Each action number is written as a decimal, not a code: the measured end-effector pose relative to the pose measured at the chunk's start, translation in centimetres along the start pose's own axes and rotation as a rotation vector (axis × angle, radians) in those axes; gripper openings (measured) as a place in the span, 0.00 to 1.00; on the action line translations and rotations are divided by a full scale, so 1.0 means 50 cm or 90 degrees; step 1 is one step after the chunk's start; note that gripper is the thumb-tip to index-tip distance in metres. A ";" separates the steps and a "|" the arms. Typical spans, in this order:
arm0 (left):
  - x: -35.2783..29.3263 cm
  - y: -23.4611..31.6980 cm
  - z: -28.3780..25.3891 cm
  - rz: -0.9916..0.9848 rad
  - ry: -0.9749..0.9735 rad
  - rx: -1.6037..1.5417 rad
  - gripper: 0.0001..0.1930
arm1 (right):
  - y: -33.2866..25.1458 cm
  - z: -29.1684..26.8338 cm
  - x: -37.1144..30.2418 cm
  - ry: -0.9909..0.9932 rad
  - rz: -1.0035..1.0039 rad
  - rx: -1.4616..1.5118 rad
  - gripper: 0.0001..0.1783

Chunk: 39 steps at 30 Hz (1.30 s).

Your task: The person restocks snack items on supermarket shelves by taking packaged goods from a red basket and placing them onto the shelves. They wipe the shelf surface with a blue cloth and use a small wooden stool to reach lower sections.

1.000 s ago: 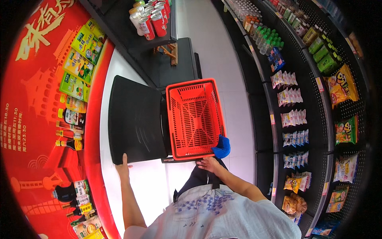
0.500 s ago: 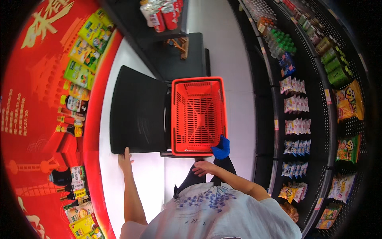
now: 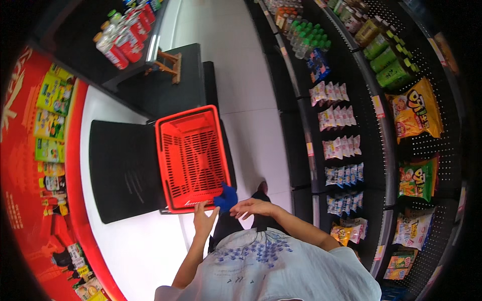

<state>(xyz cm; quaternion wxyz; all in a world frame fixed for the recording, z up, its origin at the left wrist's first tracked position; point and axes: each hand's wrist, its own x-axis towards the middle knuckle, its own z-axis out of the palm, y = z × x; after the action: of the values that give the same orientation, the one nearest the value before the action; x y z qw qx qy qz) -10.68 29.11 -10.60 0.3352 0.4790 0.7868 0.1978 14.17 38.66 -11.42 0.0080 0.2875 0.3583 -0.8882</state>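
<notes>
An empty red plastic shopping basket [image 3: 163, 195] sits on a black chair or stool in front of me, its dark handle lying along the rim. Over the basket's near right corner hangs a blue cloth [image 3: 226, 197]. My left hand [image 3: 203, 219] is at the near rim, fingers and thumb apart, close to the cloth; whether it touches the rim I cannot tell. Just right of the cloth is my right hand [image 3: 253, 206], its fingers loosely stretched and nothing visible in them.
A black chair back [image 3: 123, 170] stands left of the basket. Beyond are a black table [image 3: 175, 95] and a shelf of red cans [image 3: 133, 40]. Along the right, snack shelves hold bottles [image 3: 309, 37] and a large orange bag [image 3: 417, 113]. A red printed wall [image 3: 20, 165] runs at left.
My view has turned right, so the basket and chair appear further left. My left hand has left the chair back's corner and come to the basket's near rim. My right hand is nearer the cloth.
</notes>
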 end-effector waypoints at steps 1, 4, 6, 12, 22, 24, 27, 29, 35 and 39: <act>0.014 0.025 0.033 0.050 0.009 0.038 0.31 | 0.015 -0.043 -0.037 0.057 -0.011 0.035 0.29; 0.050 0.085 0.099 0.079 -0.016 0.122 0.34 | 0.050 -0.157 -0.154 0.228 -0.017 0.091 0.30; 0.069 0.105 0.123 0.073 -0.052 0.169 0.36 | 0.093 -0.230 -0.224 0.333 -0.026 0.097 0.29; 0.099 0.097 0.193 -0.031 -0.075 0.208 0.30 | 0.145 -0.340 -0.336 0.507 -0.053 0.223 0.29; 0.107 0.079 0.167 -0.102 -0.044 0.074 0.28 | 0.162 -0.281 -0.161 0.357 -0.002 0.050 0.24; 0.112 0.062 0.146 -0.106 0.076 0.116 0.29 | 0.155 -0.236 -0.107 0.297 0.001 -0.021 0.20; 0.134 -0.036 0.081 -0.024 0.230 0.179 0.28 | 0.146 -0.168 -0.035 0.247 -0.040 -0.136 0.19; 0.158 -0.098 0.011 -0.018 0.288 0.204 0.28 | 0.127 -0.132 0.000 0.233 -0.020 -0.188 0.23; 0.247 -0.231 -0.113 -0.139 0.309 0.200 0.31 | 0.136 -0.069 0.105 0.379 0.004 -0.365 0.37; 0.281 -0.409 -0.123 -0.148 0.166 -0.015 0.28 | 0.146 -0.053 0.176 0.441 -0.034 -0.374 0.44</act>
<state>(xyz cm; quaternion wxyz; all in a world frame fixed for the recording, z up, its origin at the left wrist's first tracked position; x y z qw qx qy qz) -32.24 32.18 -23.97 0.2567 0.3510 0.8714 0.2271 9.75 36.63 -22.10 -0.0544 0.5438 0.5839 -0.6004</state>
